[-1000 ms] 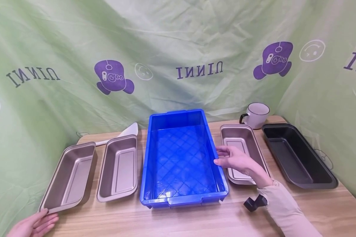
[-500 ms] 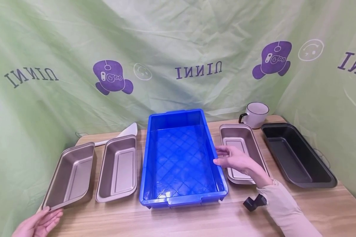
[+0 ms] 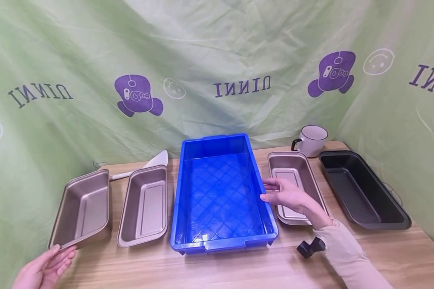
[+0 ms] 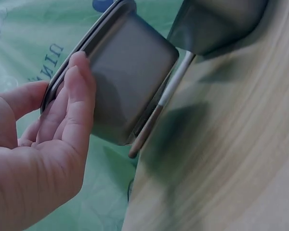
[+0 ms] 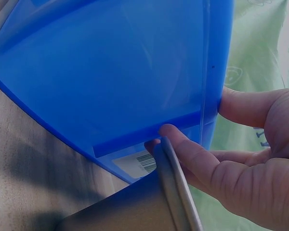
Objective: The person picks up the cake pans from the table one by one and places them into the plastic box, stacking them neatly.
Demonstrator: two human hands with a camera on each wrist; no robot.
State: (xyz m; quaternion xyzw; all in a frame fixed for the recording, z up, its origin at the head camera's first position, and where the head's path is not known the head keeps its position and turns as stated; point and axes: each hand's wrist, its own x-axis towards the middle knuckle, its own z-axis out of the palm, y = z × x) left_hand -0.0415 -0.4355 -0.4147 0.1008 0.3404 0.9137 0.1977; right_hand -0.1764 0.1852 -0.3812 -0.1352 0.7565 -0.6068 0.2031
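Note:
At the far left, my left hand (image 3: 45, 267) pinches the near end of a bronze loaf pan (image 3: 88, 212), thumb over the rim and fingers beneath it. The left wrist view shows this pan (image 4: 130, 72) tilted, with a shadow on the wood beside it. My right hand (image 3: 289, 196) holds the right side of a blue plastic bin (image 3: 224, 243). Its thumb lies on the bin's rim, and in the right wrist view the fingers (image 5: 192, 154) press the outer wall, close over the edge of another bronze loaf pan (image 3: 312, 176).
A second bronze pan (image 3: 144, 208) stands left of the bin, with a white spatula (image 3: 159, 159) behind it. To the right are a black loaf pan (image 3: 365, 196) and a white mug (image 3: 312, 140). Green printed cloth (image 3: 217, 48) hangs around the wooden table (image 3: 137, 269).
The left pan has shifted left and turned a little in my left hand, baring more of the spatula's handle. My right hand and the bin have stayed where they were.

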